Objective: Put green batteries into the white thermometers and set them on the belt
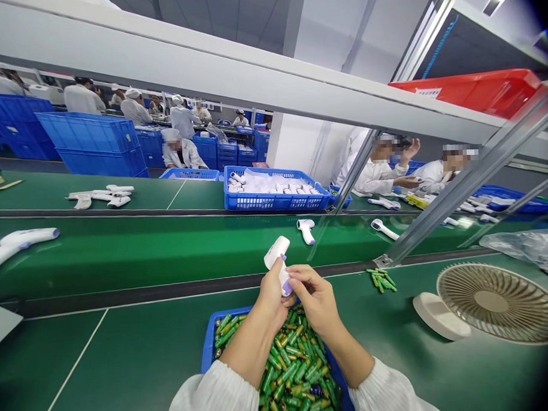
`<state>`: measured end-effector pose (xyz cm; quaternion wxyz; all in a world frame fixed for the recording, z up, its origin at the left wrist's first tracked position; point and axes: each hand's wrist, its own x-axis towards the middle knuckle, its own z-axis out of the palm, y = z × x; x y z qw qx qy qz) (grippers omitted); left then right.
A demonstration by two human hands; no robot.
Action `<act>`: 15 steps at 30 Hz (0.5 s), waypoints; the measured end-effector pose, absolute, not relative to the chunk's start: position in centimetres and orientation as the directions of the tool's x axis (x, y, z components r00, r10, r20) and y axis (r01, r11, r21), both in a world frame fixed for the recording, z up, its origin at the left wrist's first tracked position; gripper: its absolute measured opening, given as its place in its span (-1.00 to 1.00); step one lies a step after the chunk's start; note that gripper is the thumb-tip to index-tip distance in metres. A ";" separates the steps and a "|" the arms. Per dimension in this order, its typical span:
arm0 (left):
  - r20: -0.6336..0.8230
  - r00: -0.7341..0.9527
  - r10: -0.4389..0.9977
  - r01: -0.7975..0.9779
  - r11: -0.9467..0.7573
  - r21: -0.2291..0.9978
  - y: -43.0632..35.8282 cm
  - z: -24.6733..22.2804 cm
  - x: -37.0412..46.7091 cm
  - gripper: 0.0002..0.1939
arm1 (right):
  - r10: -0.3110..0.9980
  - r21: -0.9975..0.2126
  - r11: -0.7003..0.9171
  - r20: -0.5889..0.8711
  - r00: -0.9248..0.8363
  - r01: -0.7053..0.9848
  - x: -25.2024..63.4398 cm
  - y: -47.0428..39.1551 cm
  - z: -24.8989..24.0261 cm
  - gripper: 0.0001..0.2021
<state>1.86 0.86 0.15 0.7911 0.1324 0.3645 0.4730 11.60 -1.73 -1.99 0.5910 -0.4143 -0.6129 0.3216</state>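
Above the blue bin (207, 345), I see the left fingers (273, 276) clasp the white thermometer gun (274, 251) — steadying it, I judge. The right fingers (297, 286) pinch its purple handle end (286, 285), probably for control.

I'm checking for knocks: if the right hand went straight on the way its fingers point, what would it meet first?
Likely the white device in the left hand; the right hand is at its purple part, perhaps touching, though depth is unclear.
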 end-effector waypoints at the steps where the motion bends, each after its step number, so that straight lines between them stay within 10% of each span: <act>1: -0.454 0.245 0.857 -0.629 0.497 0.598 0.9 0.1 1.7 -0.65 | 0.896 -0.893 0.435 0.442 0.043 0.117 11.6 -1.8 -2.2 -0.91; 10: -0.420 -0.114 0.901 -0.031 0.419 0.907 10.2 -1.4 -3.8 -0.75 | 0.952 -0.864 0.211 0.287 0.104 0.458 12.4 -5.2 -1.1 -0.70; 15: -0.331 -0.195 0.923 0.141 0.361 0.922 14.3 -2.7 -8.6 -0.74 | 0.974 -0.575 0.225 0.121 -0.190 0.786 11.2 -6.1 -1.2 -0.82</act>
